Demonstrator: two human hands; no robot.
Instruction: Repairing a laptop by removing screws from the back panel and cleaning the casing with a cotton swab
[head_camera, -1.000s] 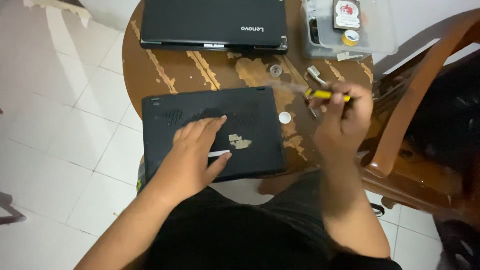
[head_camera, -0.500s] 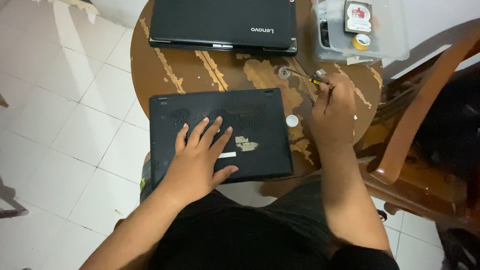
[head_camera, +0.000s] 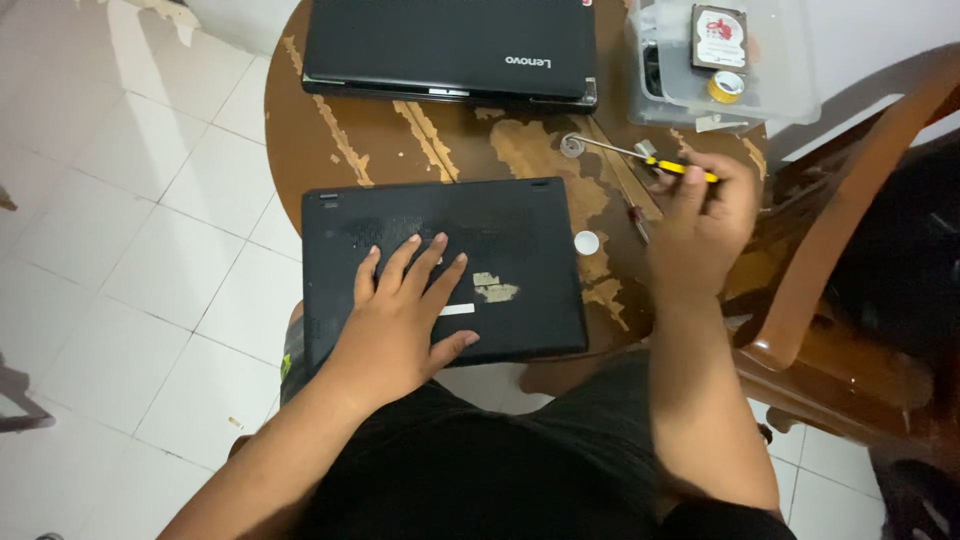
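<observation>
Presently your left hand (head_camera: 400, 310) lies flat, fingers spread, on the upturned black laptop (head_camera: 440, 265) at the near edge of the round bench (head_camera: 300, 140). Your right hand (head_camera: 700, 225) pinches a yellow-handled screwdriver (head_camera: 650, 160), its tip at a small metal ring (head_camera: 572, 146) beyond the laptop.

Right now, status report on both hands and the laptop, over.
Left hand flat on upturned black laptop. Right hand gripping yellow-handled screwdriver, tip at small metal dish. White cap beside laptop.
</observation>
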